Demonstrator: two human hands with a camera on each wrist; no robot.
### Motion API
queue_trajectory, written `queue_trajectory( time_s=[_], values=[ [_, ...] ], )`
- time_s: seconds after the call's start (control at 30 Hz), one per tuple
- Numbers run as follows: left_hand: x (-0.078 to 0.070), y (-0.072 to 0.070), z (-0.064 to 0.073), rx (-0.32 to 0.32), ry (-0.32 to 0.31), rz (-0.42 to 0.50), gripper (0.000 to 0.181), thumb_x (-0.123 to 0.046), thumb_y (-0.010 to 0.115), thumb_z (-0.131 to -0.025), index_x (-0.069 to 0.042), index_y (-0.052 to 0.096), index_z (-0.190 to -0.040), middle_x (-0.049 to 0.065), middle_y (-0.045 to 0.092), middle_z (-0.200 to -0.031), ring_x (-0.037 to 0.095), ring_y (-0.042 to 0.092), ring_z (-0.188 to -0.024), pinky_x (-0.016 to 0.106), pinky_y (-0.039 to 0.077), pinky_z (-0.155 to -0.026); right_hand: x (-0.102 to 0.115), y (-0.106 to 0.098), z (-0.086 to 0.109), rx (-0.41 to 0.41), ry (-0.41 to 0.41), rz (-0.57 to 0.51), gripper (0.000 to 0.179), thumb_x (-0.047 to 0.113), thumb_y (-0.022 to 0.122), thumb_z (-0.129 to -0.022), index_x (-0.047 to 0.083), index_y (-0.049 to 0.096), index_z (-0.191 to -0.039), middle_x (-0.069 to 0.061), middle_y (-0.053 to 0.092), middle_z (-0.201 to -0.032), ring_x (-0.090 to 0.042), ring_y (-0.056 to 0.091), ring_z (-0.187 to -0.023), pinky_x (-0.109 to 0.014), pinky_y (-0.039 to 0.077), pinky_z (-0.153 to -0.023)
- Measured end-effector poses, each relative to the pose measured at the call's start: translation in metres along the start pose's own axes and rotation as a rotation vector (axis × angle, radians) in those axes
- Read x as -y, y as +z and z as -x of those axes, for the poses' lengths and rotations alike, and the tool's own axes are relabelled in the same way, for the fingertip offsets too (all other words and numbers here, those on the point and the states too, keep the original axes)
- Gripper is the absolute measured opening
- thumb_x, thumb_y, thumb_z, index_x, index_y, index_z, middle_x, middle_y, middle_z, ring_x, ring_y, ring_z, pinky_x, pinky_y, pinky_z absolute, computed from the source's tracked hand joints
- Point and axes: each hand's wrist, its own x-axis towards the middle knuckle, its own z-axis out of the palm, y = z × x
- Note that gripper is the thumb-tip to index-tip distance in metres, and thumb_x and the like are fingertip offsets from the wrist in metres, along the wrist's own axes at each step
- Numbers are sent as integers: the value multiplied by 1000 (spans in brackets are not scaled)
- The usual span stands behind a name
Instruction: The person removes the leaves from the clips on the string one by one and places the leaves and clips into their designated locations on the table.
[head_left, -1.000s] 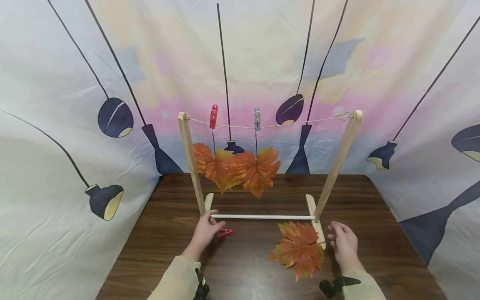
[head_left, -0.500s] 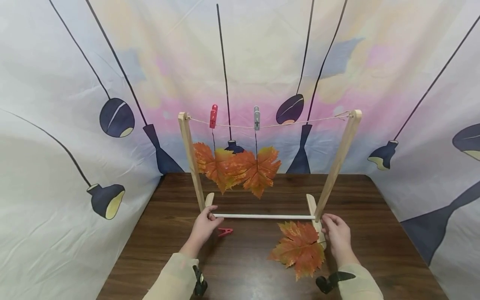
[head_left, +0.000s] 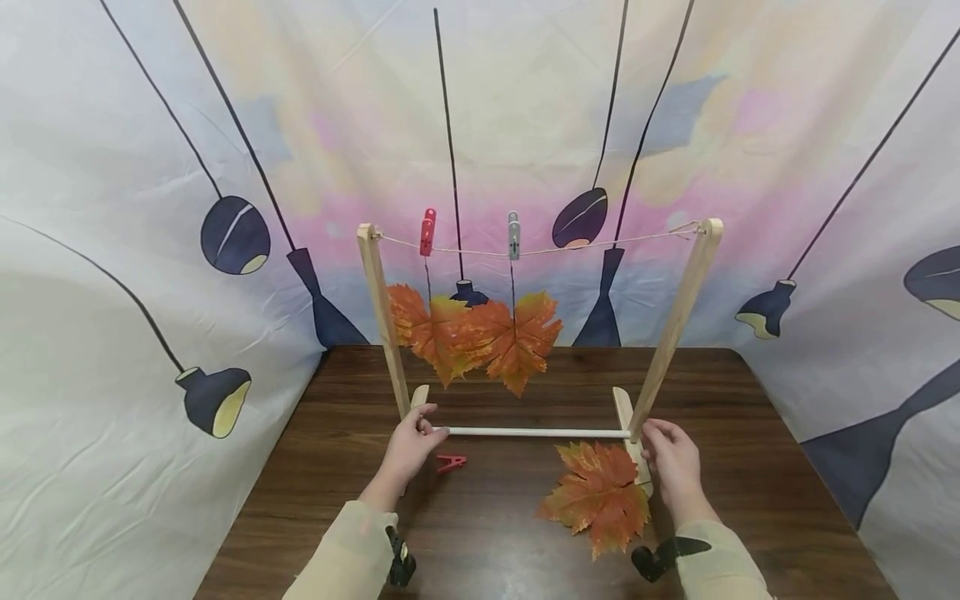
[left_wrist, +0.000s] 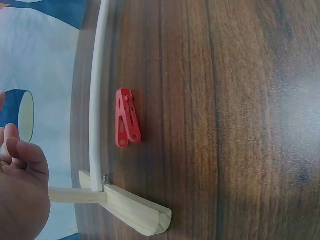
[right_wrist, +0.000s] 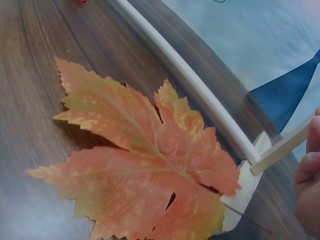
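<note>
A wooden stand carries a string (head_left: 585, 248) between its left post (head_left: 384, 325) and right post (head_left: 677, 329). Two orange maple leaves hang there, the left leaf (head_left: 427, 333) under a red clothespin (head_left: 427, 232), the other leaf (head_left: 517, 340) under a grey clothespin (head_left: 513, 236). My left hand (head_left: 408, 450) is at the left post's foot, fingers loosely bent, apparently nothing pinched. My right hand (head_left: 673, 462) is against or just beside the right post's lower end; contact is unclear. A third maple leaf (right_wrist: 150, 165) lies by the right foot. Another red clothespin (left_wrist: 127, 118) lies near my left hand.
A white rod (head_left: 532, 432) joins the stand's feet low down. The stand's left foot (left_wrist: 135, 207) rests on the dark wooden table (head_left: 495, 517). A printed cloth (head_left: 525, 108) with lamp pictures surrounds the table's back and sides.
My right hand has moved left and slightly away from me, up to the right post. The left hand has shifted slightly away from me. Leaves and clothespins stay put.
</note>
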Motion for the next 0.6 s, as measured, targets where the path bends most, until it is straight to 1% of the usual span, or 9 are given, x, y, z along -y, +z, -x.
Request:
queue_trajectory(
  time_s=[0.1, 0.23, 0.3, 0.47, 0.6],
  values=[
    [-4, -1, 0, -2, 10, 1, 45, -14, 72, -82, -5, 55, -123, 2, 46, -75, 16, 45, -66, 28, 37, -60, 4, 2, 0, 8, -9, -5, 38, 30, 58, -93, 5, 52, -120, 1, 62, -96, -10, 57, -70, -28, 48, -65],
    [-9, -2, -2, 1, 30, 2, 44, -13, 71, -83, -5, 55, -123, 3, 47, -76, 15, 44, -66, 27, 37, -59, 10, 5, 1, 20, -15, -43, 33, 24, 59, -93, 3, 52, -119, 10, 60, -83, -9, 58, -68, -25, 48, -62],
    [-12, -3, -3, 3, 43, 2, 44, -12, 71, -83, -4, 55, -123, 3, 47, -75, 15, 45, -66, 27, 38, -59, 13, 7, 2, 27, -15, -68, 32, 22, 59, -93, 3, 53, -117, 12, 59, -79, -9, 57, -66, -23, 47, -59],
    [-21, -6, -6, -1, 67, 17, 43, -11, 71, -83, -4, 55, -123, 2, 47, -75, 15, 45, -66, 26, 39, -61, 19, 12, 2, 54, -16, -132, 30, 21, 60, -92, 2, 52, -114, 5, 62, -79, -8, 55, -61, -20, 40, -51],
    [-25, -7, -9, 1, 84, 24, 43, -12, 71, -83, -5, 55, -123, 3, 47, -76, 15, 45, -66, 26, 39, -59, 24, 13, 2, 81, -19, -143, 33, 20, 59, -93, 0, 50, -117, 4, 64, -80, -8, 56, -62, -20, 39, -50]
  ],
)
